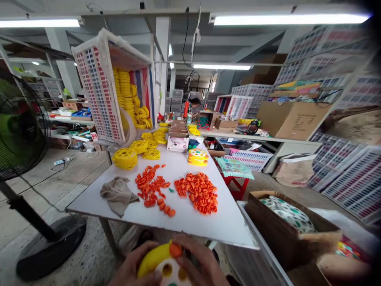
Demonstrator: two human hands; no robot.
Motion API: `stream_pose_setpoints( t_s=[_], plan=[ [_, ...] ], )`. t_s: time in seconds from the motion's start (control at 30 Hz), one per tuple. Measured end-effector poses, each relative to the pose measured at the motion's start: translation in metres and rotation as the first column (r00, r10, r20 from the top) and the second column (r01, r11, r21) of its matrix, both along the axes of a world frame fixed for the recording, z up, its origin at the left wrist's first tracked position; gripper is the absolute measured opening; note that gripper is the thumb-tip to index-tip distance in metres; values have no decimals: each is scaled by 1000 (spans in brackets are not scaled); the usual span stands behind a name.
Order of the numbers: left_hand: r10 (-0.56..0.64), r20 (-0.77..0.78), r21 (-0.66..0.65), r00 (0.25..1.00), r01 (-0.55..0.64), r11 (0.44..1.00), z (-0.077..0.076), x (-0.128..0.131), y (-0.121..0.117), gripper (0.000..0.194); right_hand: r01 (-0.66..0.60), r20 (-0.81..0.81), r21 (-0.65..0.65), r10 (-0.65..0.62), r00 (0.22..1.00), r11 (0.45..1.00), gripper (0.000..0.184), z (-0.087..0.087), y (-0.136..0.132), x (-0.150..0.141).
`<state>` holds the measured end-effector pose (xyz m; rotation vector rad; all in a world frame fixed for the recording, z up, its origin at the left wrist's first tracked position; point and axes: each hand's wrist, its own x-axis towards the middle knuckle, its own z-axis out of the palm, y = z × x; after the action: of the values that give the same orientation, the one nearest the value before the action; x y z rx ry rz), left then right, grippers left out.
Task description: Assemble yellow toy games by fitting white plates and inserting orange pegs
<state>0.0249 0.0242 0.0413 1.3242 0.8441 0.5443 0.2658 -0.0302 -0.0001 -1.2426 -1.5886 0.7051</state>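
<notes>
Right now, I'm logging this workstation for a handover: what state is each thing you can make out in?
Yellow-and-white piece: held, orange part at its edge
Left hand: gripping the piece
Right hand: fingers around the orange part
Cloth: crumpled
Loose orange parts: mostly in two heaps
Crate: on its side, open
Brown box: open, discs inside
Ceiling lights: lit
Fan: running or not, unclear
</notes>
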Motion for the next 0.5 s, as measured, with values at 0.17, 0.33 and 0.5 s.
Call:
stream_pose_setpoints(
  t_s=[0.17,0.33,0.5],
  plan=[
    [29,-88,47,996,-25,999,13,10,-6,50,-123,-2,-38,123,992,992,34,27,-5,11],
    [0,-24,-25,1000,0,1000,21,19,-10,46,-178,-42,-8,177,983,984,38,29,-3,17],
    [4,-54,54,999,-1,999,24,21,-14,44,-156,-28,36,157,987,987,41,21,-5,18]
  ],
)
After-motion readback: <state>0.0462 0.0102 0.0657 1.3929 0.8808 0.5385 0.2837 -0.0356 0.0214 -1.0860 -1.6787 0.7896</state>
